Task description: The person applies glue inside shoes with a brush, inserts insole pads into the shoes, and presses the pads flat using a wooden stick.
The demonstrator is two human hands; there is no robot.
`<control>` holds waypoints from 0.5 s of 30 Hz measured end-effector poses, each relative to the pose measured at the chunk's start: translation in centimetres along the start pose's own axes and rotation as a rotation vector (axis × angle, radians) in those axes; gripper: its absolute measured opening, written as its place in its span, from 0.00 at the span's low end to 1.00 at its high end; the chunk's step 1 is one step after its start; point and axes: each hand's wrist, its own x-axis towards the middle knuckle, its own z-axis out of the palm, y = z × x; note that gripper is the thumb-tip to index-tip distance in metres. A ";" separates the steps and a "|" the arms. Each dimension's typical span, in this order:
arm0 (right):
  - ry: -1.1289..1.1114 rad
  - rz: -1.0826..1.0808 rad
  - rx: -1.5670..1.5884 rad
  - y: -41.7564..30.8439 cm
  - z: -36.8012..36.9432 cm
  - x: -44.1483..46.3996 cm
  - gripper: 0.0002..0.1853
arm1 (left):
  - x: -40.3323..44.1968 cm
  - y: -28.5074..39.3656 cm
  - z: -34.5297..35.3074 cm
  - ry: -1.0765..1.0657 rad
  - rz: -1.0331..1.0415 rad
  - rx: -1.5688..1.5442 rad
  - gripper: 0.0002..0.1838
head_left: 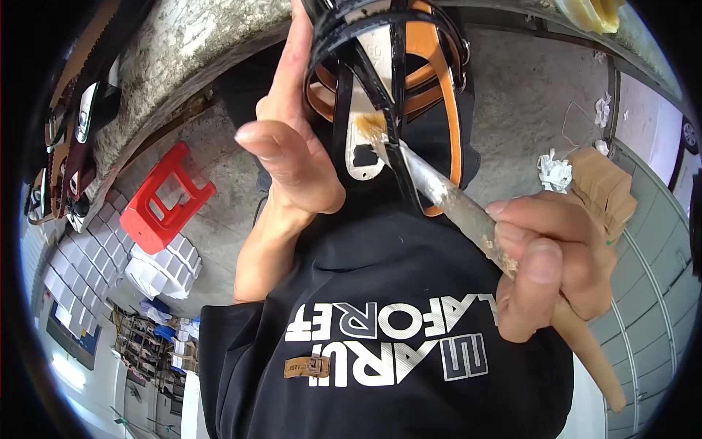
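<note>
A black strappy sandal (pixel 398 80) with tan strap linings stands upright at the top centre, its pale sole marked by a dark patch near the lower end. My left hand (pixel 296 157) supports it from the left, thumb raised away from the straps and other fingers partly hidden behind it. In my right hand (pixel 552 263) is a brush (pixel 461 212) with a worn, whitish shaft and wooden handle, pinched between thumb and fingers. The brush's yellowish tip reaches between the straps and touches the pale sole.
A stone-like work surface (pixel 197 44) curves along the top, with more straps (pixel 73 154) at its left. On the floor are a red stool (pixel 164 197), white boxes (pixel 84 256), brown cartons (pixel 601 186) and crumpled paper (pixel 554 172). Something yellow (pixel 596 13) lies at the upper right.
</note>
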 end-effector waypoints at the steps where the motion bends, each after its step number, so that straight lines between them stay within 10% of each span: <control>1: -0.003 -0.013 0.018 -0.2 -0.4 -0.2 0.08 | 0.2 0.7 0.3 -0.048 -0.017 0.030 0.69; 9: 0.548 -0.065 -0.141 0.3 -9.2 2.0 0.09 | -0.4 1.6 -0.4 -0.070 -0.041 -0.240 0.62; 15: -0.255 0.276 -0.711 4.6 -0.9 16.0 0.10 | 0.9 1.1 1.3 -0.026 -0.215 -0.332 0.42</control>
